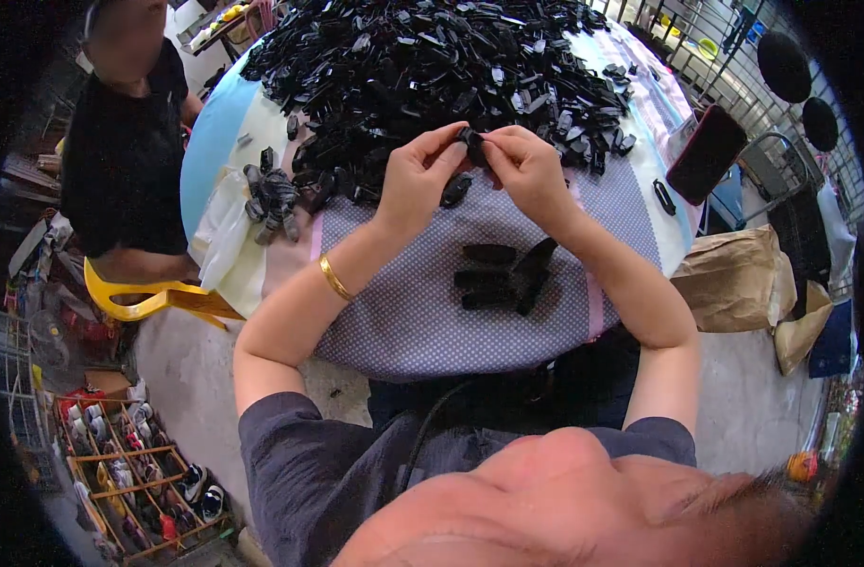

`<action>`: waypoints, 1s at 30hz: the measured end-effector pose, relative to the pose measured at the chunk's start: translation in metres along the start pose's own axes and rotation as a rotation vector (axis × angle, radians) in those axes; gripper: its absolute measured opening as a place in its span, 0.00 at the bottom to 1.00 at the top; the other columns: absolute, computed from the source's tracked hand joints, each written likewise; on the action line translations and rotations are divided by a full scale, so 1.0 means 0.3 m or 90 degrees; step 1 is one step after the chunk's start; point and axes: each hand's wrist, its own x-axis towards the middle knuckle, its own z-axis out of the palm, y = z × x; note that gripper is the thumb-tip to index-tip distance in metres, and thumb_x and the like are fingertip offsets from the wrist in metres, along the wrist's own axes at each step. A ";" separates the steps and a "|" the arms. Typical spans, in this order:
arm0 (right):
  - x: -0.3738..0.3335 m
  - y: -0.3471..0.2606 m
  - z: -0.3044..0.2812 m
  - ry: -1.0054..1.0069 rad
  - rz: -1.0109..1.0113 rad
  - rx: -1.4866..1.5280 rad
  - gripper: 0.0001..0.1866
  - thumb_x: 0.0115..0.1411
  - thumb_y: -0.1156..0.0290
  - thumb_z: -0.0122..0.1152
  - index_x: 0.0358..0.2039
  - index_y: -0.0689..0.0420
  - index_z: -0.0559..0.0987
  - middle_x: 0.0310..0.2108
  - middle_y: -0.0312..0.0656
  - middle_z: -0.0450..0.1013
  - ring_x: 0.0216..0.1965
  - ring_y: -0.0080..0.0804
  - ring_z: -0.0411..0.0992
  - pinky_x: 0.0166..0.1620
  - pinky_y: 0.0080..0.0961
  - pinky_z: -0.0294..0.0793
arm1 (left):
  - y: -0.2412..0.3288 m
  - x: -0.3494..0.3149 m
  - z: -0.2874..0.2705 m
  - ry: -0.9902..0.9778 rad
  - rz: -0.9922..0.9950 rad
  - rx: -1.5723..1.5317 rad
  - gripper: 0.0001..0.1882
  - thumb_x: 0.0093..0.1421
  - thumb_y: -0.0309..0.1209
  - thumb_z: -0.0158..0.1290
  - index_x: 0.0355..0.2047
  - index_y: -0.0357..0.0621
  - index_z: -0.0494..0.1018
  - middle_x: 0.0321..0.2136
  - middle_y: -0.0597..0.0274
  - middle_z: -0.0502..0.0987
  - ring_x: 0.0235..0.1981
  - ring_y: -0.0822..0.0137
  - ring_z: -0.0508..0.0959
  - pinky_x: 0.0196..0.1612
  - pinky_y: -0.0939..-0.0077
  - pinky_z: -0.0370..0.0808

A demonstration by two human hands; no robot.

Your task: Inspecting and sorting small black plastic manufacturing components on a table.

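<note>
My left hand (422,178) and my right hand (528,170) meet over the near side of a big heap of small glossy black pieces (422,76). Between their fingertips is one small black piece (469,138), pinched from both sides; its exact kind is too small to make out. Just below my hands another black piece (456,190) lies on the dotted grey cloth (394,312). Closer to me rests a small group of dark oblong pieces (489,279), several side by side.
Left of the heap, a cluster of greyish-black pieces (273,200) lies beside a clear plastic bag (226,222). A phone (707,155) stands at the right, near a black oval loop (663,197). Brown paper bags (734,279) stand beyond the table. Another person (125,142) is beside a yellow chair (148,291).
</note>
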 end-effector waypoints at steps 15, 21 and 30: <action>-0.009 -0.084 -0.028 -0.110 -0.035 -0.072 0.13 0.50 0.65 0.62 0.31 0.62 0.77 0.18 0.43 0.70 0.20 0.28 0.68 0.24 0.24 0.65 | 0.042 0.016 -0.039 -0.088 0.027 -0.058 0.12 0.56 0.22 0.51 0.41 0.37 0.74 0.34 0.64 0.77 0.33 0.78 0.74 0.37 0.89 0.71; 0.073 -0.077 -0.152 -0.291 -0.023 -0.088 0.14 0.54 0.64 0.57 0.34 0.62 0.77 0.22 0.42 0.73 0.25 0.24 0.71 0.26 0.21 0.69 | 0.056 0.009 -0.027 -0.072 -0.018 -0.013 0.11 0.56 0.22 0.51 0.40 0.36 0.74 0.33 0.63 0.77 0.31 0.77 0.75 0.36 0.86 0.72; 0.116 0.284 -0.567 -0.087 0.396 -0.762 0.22 0.49 0.51 0.58 0.30 0.61 0.78 0.31 0.53 0.74 0.39 0.44 0.73 0.42 0.35 0.71 | 0.025 -0.075 0.062 -0.428 0.322 0.478 0.15 0.43 0.28 0.61 0.35 0.41 0.75 0.27 0.58 0.76 0.27 0.61 0.74 0.31 0.72 0.71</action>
